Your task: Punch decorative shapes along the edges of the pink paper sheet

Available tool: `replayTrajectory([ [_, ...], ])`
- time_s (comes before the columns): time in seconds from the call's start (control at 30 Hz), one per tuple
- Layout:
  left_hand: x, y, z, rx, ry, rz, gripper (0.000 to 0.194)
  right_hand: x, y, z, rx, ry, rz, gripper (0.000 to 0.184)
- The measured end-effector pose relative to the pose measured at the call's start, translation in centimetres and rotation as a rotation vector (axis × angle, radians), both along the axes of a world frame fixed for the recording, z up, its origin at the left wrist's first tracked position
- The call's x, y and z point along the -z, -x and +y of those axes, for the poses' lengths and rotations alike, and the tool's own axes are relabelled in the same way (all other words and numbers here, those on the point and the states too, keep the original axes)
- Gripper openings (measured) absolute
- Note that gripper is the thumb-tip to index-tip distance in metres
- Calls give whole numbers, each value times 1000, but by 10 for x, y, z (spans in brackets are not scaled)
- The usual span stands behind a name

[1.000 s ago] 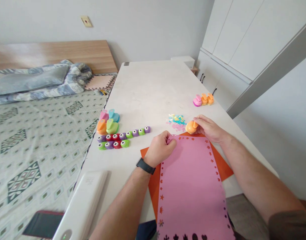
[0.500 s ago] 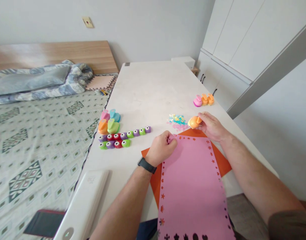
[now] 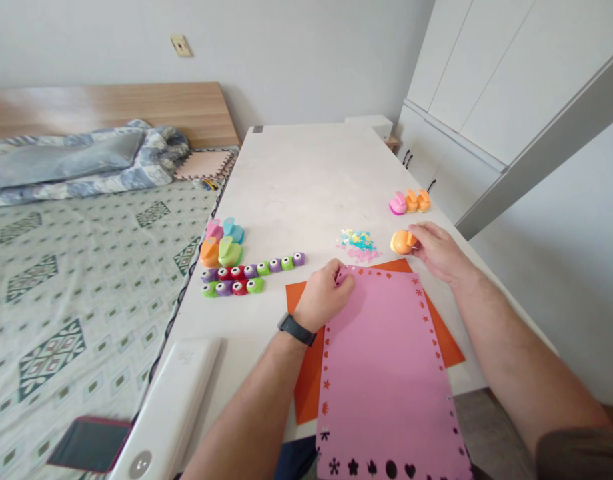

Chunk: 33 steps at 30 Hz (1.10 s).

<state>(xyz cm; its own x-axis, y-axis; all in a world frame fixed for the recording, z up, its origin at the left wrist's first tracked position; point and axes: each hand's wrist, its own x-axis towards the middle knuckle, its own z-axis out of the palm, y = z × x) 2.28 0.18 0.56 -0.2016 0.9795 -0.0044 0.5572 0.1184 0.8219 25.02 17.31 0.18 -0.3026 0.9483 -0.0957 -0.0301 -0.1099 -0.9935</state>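
Observation:
My left hand [image 3: 328, 295], with a dark band on its wrist, pinches the top left corner of a pink sheet of paper [image 3: 381, 360]. Small shapes such as stars, flowers and hearts are punched along the sheet's edges. Beneath it lies orange paper [image 3: 306, 393], its corners sticking out on both sides. Beyond the sheet's upper right, my right hand [image 3: 436, 248] is closed on an orange craft punch [image 3: 402, 242]. Left of that punch is a loose heap of tiny blue, yellow and pink paper cutouts [image 3: 357, 244].
Pink and orange punches [image 3: 410, 201] stand at the table's right edge. At left are larger coloured punches [image 3: 221, 243] and two rows of small punches [image 3: 251, 270]. A long white device [image 3: 176, 393] lies at the near left, beside a phone [image 3: 90, 443] on the bed.
My right hand has moved the orange punch slightly right, away from the cutouts. The pink sheet has shifted a little over the orange paper; my left hand keeps its hold.

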Motion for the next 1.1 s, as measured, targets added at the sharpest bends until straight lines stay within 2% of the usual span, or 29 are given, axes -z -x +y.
replayTrajectory([
  [0.17, 1, 1, 0, -4, 3, 6, 14, 15, -13, 22, 153, -320, -291, 25],
  [0.33, 1, 1, -1, 2, -13, 3, 15, 19, -25, 52, 228, -490, -729, 32],
  [0.43, 1, 1, -1, 1, -14, -3, 15, 12, -26, 68, 206, -543, -882, 32],
  [0.57, 2, 2, -1, 4, -23, 10, 15, 3, -18, 83, 87, -567, -1021, 28],
  [0.7, 4, 2, 0, 5, -33, 26, 15, 0, -5, 96, 48, -585, -1091, 28],
  [0.9, 2, 2, 0, -4, -32, 18, 15, 4, 6, 102, 71, -591, -1083, 29],
  [1.1, 2, 2, -1, -13, -37, 12, 17, 6, 6, 90, 209, -589, -999, 53],
])
